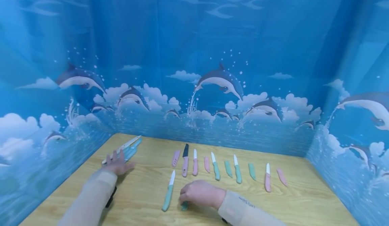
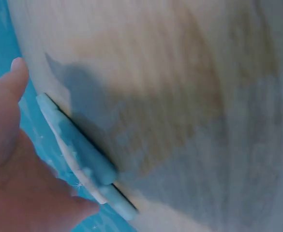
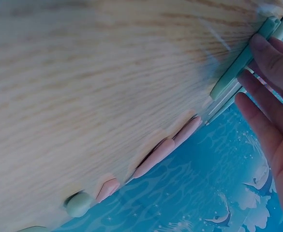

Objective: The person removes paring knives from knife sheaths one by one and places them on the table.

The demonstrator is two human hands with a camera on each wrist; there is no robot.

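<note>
At the table's far left, my left hand (image 1: 117, 164) is spread with its fingers near a group of light-blue knife pieces (image 1: 132, 150) and a long white piece (image 1: 130, 142). In the left wrist view these blue pieces (image 2: 90, 152) lie close together beside the hand (image 2: 22, 174). My right hand (image 1: 202, 193) is low at the front middle, pinching a green knife sheath (image 3: 243, 60) between thumb and fingers. Much of the sheath (image 1: 184, 206) is hidden in the head view. To the left of that hand lies a green-handled knife (image 1: 168, 193) with a white blade.
Behind the right hand is a row: a pink sheath (image 1: 176, 158), a black-bladed pink knife (image 1: 185, 161), pink-handled knives (image 1: 195, 165) (image 1: 267, 178), green-handled knives (image 1: 216, 169) (image 1: 238, 172), and several pink and green sheaths (image 1: 252, 171). A blue dolphin-printed curtain (image 1: 194, 50) surrounds the wooden table (image 1: 146, 192).
</note>
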